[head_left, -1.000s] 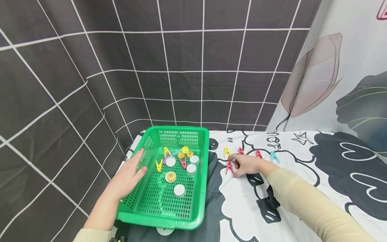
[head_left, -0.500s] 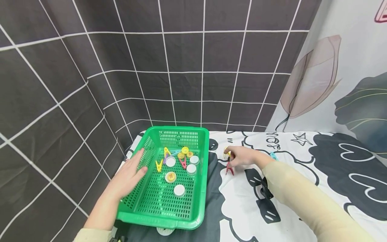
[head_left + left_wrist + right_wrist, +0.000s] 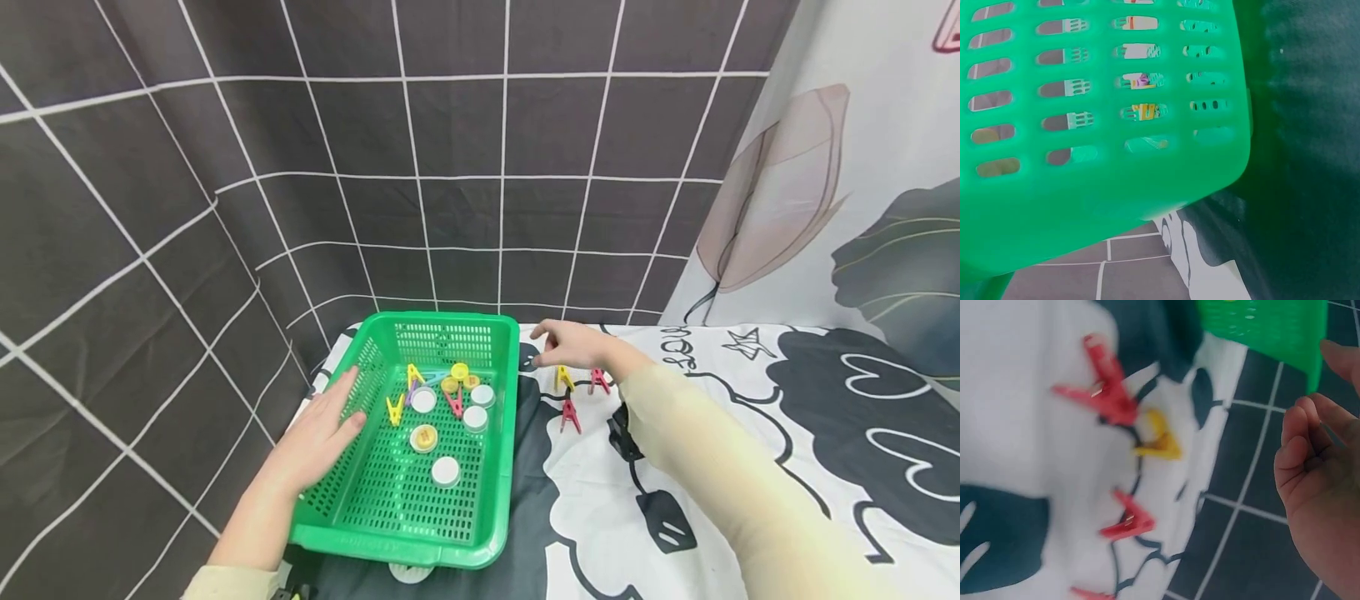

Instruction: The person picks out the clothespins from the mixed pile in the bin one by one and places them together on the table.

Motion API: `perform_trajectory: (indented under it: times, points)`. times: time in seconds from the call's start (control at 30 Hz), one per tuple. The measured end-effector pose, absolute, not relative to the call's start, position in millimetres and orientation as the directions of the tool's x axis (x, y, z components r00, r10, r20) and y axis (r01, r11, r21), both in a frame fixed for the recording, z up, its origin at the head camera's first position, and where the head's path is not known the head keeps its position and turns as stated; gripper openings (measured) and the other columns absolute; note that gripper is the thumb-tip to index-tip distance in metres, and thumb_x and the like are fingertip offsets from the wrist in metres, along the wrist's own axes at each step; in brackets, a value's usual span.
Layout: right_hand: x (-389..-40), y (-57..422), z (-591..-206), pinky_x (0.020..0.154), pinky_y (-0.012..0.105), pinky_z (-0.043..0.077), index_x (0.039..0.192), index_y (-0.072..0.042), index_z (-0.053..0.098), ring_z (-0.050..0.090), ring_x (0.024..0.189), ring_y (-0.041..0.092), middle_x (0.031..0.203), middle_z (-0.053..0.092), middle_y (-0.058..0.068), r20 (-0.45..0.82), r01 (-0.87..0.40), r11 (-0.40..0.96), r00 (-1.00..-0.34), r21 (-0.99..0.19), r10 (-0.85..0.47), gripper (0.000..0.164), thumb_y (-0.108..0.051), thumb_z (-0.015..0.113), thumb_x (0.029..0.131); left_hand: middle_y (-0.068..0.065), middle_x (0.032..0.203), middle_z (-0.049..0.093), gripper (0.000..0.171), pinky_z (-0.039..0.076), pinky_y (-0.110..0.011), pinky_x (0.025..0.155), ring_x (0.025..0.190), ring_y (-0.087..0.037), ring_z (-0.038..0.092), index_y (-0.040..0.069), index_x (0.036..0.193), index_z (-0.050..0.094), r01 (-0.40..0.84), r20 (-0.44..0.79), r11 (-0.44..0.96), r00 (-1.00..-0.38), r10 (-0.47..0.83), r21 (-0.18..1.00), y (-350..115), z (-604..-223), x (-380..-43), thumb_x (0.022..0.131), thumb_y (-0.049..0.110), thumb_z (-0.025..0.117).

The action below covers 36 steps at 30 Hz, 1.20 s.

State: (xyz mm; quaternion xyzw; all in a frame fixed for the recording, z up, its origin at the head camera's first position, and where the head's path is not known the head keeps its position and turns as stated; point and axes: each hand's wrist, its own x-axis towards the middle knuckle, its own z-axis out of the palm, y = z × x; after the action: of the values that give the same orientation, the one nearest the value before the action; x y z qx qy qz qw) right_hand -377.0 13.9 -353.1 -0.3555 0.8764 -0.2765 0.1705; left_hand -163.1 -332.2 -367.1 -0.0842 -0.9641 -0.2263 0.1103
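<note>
Behind your work hangs a dark gridded cloth (image 3: 450,200), and it meets the far edge of the bench (image 3: 600,521), covered with a black-and-white print. On the bench's left part stands your green basket (image 3: 390,546), its far edge near the bench's far edge.

Your left hand (image 3: 315,437) is at the basket's left edge, fingers straight and thumb spread wide; whether it touches the rim you cannot tell. Your right hand (image 3: 567,342) is just beside the basket's far right corner, fingers loosely bent, with a gap between thumb and index finger.

Between the basket's right edge and your right sleeve (image 3: 720,458) lie a yellow peg (image 3: 564,378), a red peg (image 3: 598,381) to its right and a nearer red peg (image 3: 570,416). The right wrist view cuts off one more red peg (image 3: 1092,594).

Inside the basket, towards its far edge, yellow, red, blue and purple pegs lie among white caps (image 3: 423,400) and small yellow caps (image 3: 459,372); one white cap (image 3: 446,472) lies nearer the front edge.
</note>
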Motion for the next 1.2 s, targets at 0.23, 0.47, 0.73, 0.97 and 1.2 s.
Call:
perform_trajectory:
  times: [0.23,0.47,0.73,0.97,1.2]
  points:
    - [-373.9,-21.0,-333.4,0.068,0.031,0.045,0.127,-0.005,0.052,0.052,0.079,0.018,0.092,0.058,0.006,-0.092,-0.550,0.606,-0.692,-0.575,-0.716,0.051,-0.029,0.061,0.084,-0.023,0.150,0.024,0.065,0.015,-0.059,0.108,0.136,-0.040,0.023,-0.004,0.147,0.019,0.211,0.252,0.883,-0.961,0.110,0.419,-333.1,-368.1,-163.2,0.100,0.036,0.039]
    - [-364.5,-58.5,-322.5,0.079,0.033,0.047,0.127,-0.006,0.054,0.055,0.091,0.018,0.103,0.060,0.006,-0.096,-0.602,0.589,-0.651,-0.538,-0.753,0.051,-0.031,0.061,0.083,-0.024,0.149,0.024,0.064,0.016,-0.060,0.107,0.136,-0.041,0.024,-0.005,0.147,0.019,0.219,0.261,0.881,-0.959,0.114,0.419,-333.0,-367.9,-163.5,0.100,0.035,0.039]
    - [-355.7,-90.7,-310.2,0.087,0.034,0.048,0.128,-0.005,0.052,0.058,0.099,0.020,0.118,0.059,0.009,-0.135,-0.582,0.613,-0.657,-0.534,-0.742,0.050,-0.032,0.060,0.087,-0.025,0.149,0.025,0.064,0.015,-0.060,0.107,0.135,-0.042,0.025,-0.005,0.146,0.019,0.225,0.269,0.882,-0.956,0.118,0.414,-333.5,-367.2,-163.9,0.101,0.036,0.039]
    - [-344.8,-115.6,-301.1,0.076,0.029,0.050,0.126,-0.001,0.052,0.061,0.086,0.019,0.109,0.062,0.011,-0.137,-0.548,0.612,-0.671,-0.571,-0.729,0.046,-0.029,0.057,0.090,-0.025,0.149,0.024,0.066,0.016,-0.060,0.107,0.135,-0.042,0.025,-0.005,0.146,0.019,0.228,0.276,0.881,-0.954,0.117,0.415,-334.8,-367.3,-163.8,0.101,0.039,0.037]
    - [-336.4,-131.3,-313.3,0.086,0.034,0.048,0.127,-0.002,0.052,0.059,0.100,0.021,0.122,0.057,0.012,-0.141,-0.541,0.623,-0.680,-0.565,-0.719,0.044,-0.030,0.055,0.093,-0.024,0.149,0.024,0.065,0.015,-0.059,0.108,0.136,-0.040,0.024,-0.004,0.147,0.018,0.208,0.251,0.882,-0.962,0.106,0.423,-333.4,-367.8,-163.3,0.101,0.038,0.037]
